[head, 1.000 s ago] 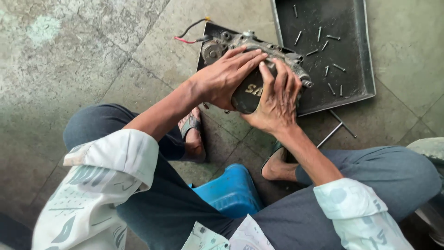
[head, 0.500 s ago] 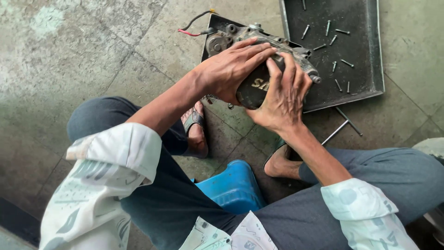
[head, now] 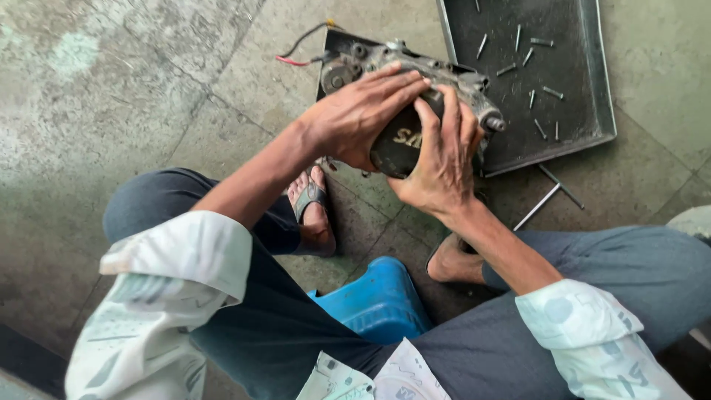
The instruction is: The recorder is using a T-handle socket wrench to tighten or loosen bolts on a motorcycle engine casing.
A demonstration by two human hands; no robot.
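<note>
Head view: a person sits low on a blue stool [head: 378,300], knees apart, bent over a concrete floor [head: 111,96].
Engine part: a grey metal engine casing [head: 415,81] with a dark rounded cover sits on the floor just ahead of the feet, touching the near left corner of a tray.
Left hand: the left hand [head: 355,115] lies spread across the top of the casing, fingers flat and long, pressing on it.
Right hand: the right hand [head: 441,159] wraps the dark cover from the near side, fingers curled up over it in a grip.
Wires: red and black wires [head: 300,55] trail from the casing's far left end.
Tray: a dark metal tray [head: 592,81] holds scattered bolts [head: 529,63].
Tool: a thin T-shaped metal wrench [head: 548,194] lies on the floor just below the tray.
Feet: a sandalled foot [head: 312,211] rests under the left forearm.
</note>
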